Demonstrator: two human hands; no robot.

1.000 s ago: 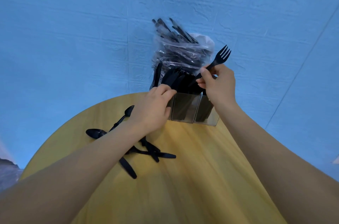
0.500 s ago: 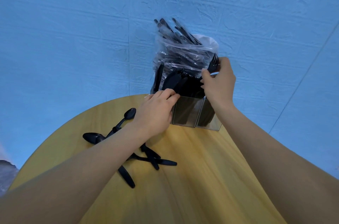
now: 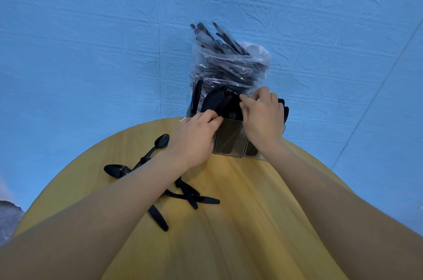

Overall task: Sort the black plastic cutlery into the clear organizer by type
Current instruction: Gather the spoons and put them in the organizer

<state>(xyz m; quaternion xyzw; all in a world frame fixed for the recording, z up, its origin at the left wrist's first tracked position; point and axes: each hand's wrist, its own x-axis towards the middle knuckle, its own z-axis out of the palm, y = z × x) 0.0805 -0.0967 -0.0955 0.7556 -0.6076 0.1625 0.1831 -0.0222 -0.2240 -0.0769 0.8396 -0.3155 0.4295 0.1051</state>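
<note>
- Head view: a round yellow table (image 3: 229, 222) stood against a blue wall (image 3: 91, 39), and both bare forearms reached forward across it.
- The clear organizer (image 3: 230, 142) sat at the far edge of the table, its front compartments showing dark handles through the walls.
- Black cutlery stood upright in it: flat knife-like blades (image 3: 214, 101) on the left and fork tines (image 3: 225, 90) near the middle.
- Just behind the organizer a clear plastic bag (image 3: 229, 66) held many more black pieces, handles sticking out of the top.
- The left hand (image 3: 194, 140) rested against the organizer's front left corner, fingers curled over the rim; whether they gripped any piece could not be told.
- The right hand (image 3: 263, 117) hovered over the right side of the organizer, thumb and forefinger pinched together at the top of the standing pieces. What they pinched was too small and dark to make out.
- Dark rounded ends (image 3: 285, 110) showed past the right hand at the organizer's right edge.
- Loose cutlery lay on the table left of centre, apart from the organizer: a spoon (image 3: 158, 145) with its bowl toward the organizer, a second spoon (image 3: 115, 169) partly under the left forearm, and a crossed heap of handles (image 3: 190, 195) below the wrist.
- One more handle (image 3: 159, 219) lay nearest the camera, jutting out from under the forearm.
</note>
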